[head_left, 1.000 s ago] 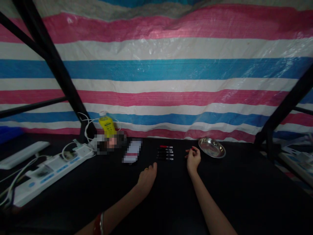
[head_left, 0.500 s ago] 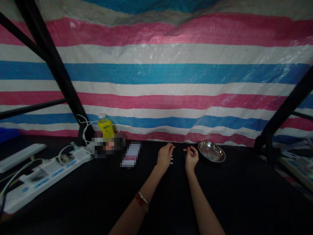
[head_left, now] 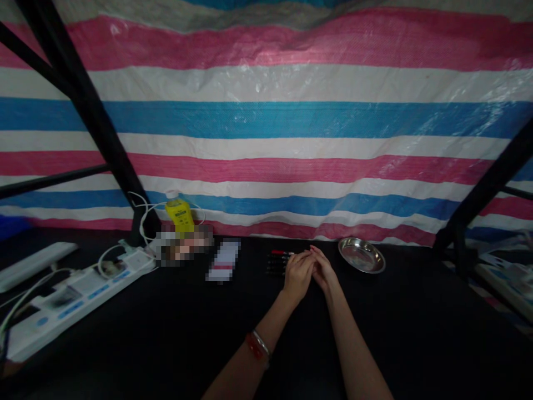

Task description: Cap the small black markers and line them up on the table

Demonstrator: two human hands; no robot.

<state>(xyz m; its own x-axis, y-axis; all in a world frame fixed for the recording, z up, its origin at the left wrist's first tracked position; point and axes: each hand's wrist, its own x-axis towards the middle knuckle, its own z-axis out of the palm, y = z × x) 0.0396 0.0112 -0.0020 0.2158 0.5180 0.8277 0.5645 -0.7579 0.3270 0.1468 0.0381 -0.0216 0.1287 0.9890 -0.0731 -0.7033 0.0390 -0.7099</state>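
one red pen [head_left: 281, 253] and several black pens [head_left: 275, 260], in row on black table [head_left: 303, 355], just left of left hand [head_left: 298, 276], right ends hidden behind it; exact black count cannot be told. left fingers bent, meeting right hand [head_left: 324, 271] at fingertips; whether either grips anything cannot be told, space between hidden. two bangles [head_left: 257, 344], one red, one silvery, on left wrist. one round metal dish [head_left: 360, 254] right of right hand, shiny bottom showing. one yellow bottle [head_left: 181, 215], white-capped, at back left.
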